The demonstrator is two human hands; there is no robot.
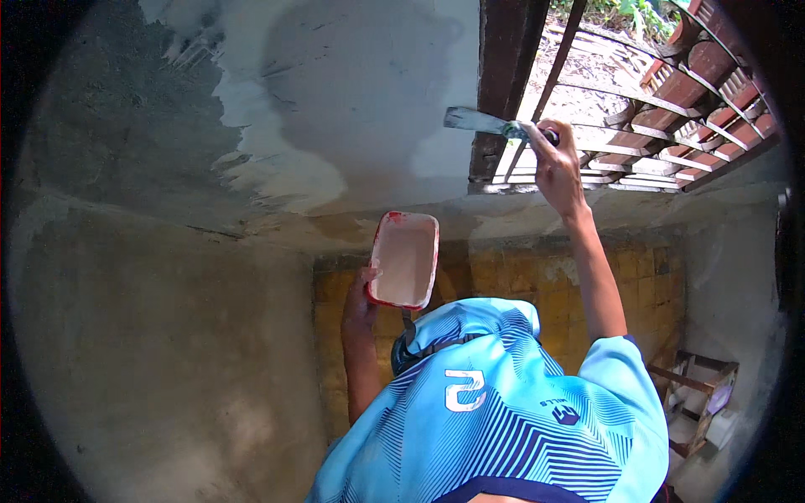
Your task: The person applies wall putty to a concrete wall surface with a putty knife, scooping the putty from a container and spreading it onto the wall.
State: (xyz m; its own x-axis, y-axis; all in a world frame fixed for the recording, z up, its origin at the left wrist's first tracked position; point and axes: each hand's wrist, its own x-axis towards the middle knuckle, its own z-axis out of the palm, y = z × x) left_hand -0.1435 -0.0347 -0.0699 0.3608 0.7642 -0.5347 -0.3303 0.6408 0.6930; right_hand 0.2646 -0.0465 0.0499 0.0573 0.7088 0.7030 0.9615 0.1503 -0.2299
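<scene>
Right of the window frame (507, 59), the right hand (559, 168) is gripping a putty knife (510, 129), blade (472, 120) jutting beyond curled fingers (539, 141); below-left of the frame, the left hand (360, 300) is clasping a tray (434, 261), fingers partly hidden.

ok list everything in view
broad metal putty knife: 1, grey, upper centre
shallow rectangular tray: 1, red and white, centre
smooth paste: 1, whitish, in tray
plastered wall: 1, grey and white, upper left
barred window: 1, brown, upper right
leafy plants: several, green, outside
square tiles: many, yellowish, centre
open wooden frame: 1, brown, lower right
patterned jersey: 1, light blue, lower centre
left grip: 1, bare, on tray
right grip: 1, bare, on knife
</scene>
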